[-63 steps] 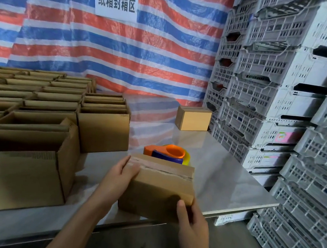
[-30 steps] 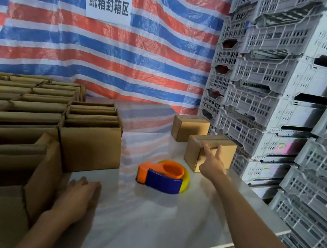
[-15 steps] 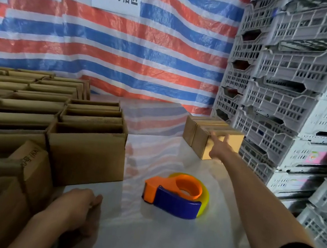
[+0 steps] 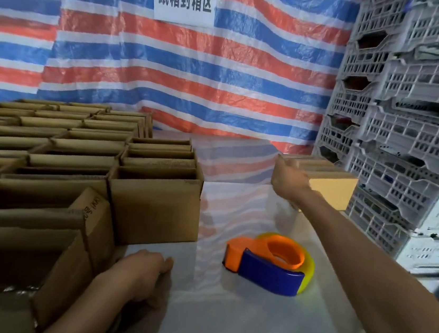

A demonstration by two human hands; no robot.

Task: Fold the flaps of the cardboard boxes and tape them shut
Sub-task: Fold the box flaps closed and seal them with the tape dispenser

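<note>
The closed boxes (image 4: 332, 187) stand at the far right of the tabletop (image 4: 221, 321), beside the crates (image 4: 409, 140). The right hand (image 4: 290, 180) is against them, but I cannot tell if it grasps. Many open boxes (image 4: 152, 205) wait on the left, so I judge most of the work is left. The left hand (image 4: 141, 275) rests relaxed and holds nothing, and the tape dispenser (image 4: 270, 264) lies untouched.

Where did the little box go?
The right hand pushed the small closed brown cardboard box from the near edge to the shiny table's far right. The left hand let go and rests on the table. The orange-and-blue plastic tape dispenser stayed.
</note>
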